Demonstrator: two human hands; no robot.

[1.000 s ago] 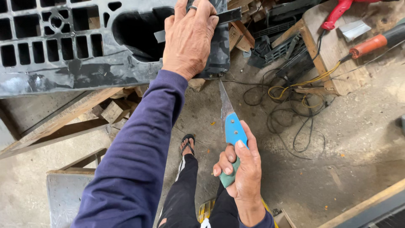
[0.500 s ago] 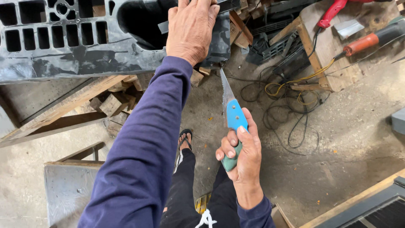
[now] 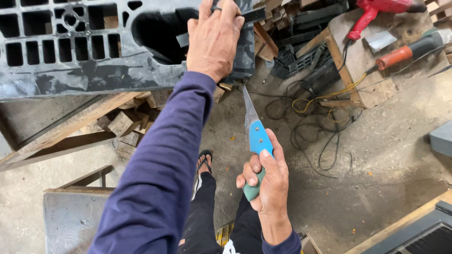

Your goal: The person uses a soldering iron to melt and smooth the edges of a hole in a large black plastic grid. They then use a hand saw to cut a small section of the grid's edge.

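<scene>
Handsaw [image 3: 254,136] clamped by its blue-green handle in right hand [image 3: 268,181], toothed blade pointing up toward black plastic pallet [image 3: 94,70], left hand [image 3: 214,37] closed over the pallet's right end, wood scraps [image 3: 122,124] below, tangled cables [image 3: 320,117] on concrete floor [image 3: 400,164] nearby.

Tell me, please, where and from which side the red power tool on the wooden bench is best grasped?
Probably by the slanted red handle of the red power tool, coming from its lower left, where the handle end juts free above the wooden bench; the body lies at the frame's edge.
</scene>
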